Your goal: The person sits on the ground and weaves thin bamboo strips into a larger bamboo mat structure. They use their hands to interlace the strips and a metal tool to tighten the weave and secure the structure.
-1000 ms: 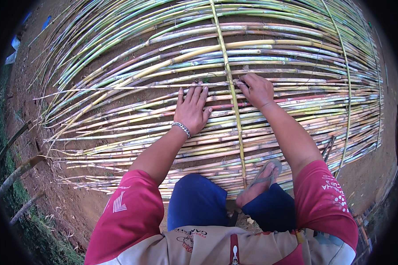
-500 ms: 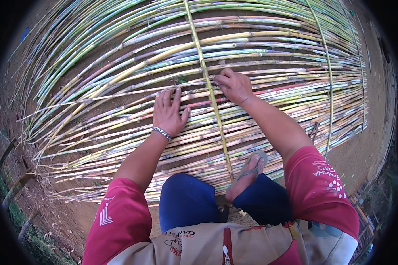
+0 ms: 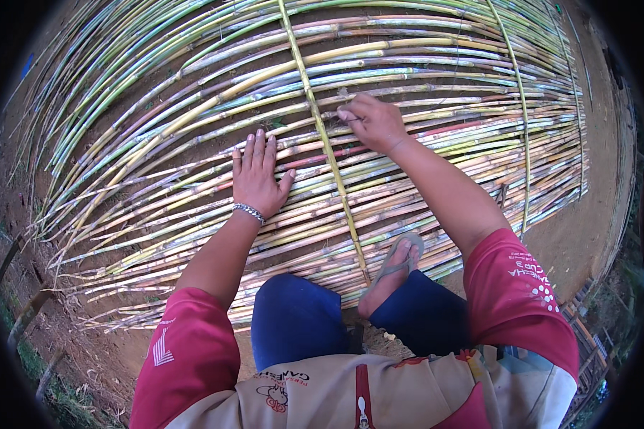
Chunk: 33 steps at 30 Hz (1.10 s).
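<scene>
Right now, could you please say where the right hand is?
In the head view, the right hand is above and right of centre, just right of the yellow crosswise cane, over other canes.

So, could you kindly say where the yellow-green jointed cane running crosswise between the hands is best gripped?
Probably mid-length, from the right: this slender crosswise cane lies atop the other canes, its sides exposed beside the right hand.

Bare soil (image 3: 111,350) and apparently grass (image 3: 70,402) show an outdoor yard.
</scene>
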Tool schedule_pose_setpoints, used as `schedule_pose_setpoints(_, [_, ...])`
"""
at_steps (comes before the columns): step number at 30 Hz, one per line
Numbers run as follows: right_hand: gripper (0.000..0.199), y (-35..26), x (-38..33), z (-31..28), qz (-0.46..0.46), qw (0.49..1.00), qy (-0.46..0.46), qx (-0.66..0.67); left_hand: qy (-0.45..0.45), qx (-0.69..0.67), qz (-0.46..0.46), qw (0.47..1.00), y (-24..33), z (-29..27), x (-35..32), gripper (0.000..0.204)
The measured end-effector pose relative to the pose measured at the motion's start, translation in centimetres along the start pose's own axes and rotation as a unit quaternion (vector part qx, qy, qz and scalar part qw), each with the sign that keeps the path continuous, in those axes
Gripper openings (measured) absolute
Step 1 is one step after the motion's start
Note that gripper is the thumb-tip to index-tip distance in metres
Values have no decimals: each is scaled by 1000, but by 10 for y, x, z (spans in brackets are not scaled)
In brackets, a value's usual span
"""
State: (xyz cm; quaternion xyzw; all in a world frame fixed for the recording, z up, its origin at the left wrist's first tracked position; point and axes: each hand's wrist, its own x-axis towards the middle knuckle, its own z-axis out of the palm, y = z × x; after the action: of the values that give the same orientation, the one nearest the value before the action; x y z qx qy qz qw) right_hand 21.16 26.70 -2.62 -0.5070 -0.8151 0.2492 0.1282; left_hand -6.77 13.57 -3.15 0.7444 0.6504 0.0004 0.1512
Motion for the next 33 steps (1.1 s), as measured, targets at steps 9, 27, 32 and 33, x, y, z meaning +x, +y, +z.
schedule_pose_setpoints(9, [25,-6,-35,18,87,984,83,-134,9,10,6,1000,3,5,0,83])
schedule_pose_setpoints(27, [46,-16,-71,48,72,988,89,-103,-10,22,-2,1000,5,9,-4,91])
schedule_pose_setpoints(32, [47,-40,-125,50,35,990,89,-105,-3,16,-2,1000,3,1,-3,91])
schedule_pose_setpoints(33, [47,-36,-131,53,40,991,80,-102,-3,16,-3,1000,5,1,-3,91])
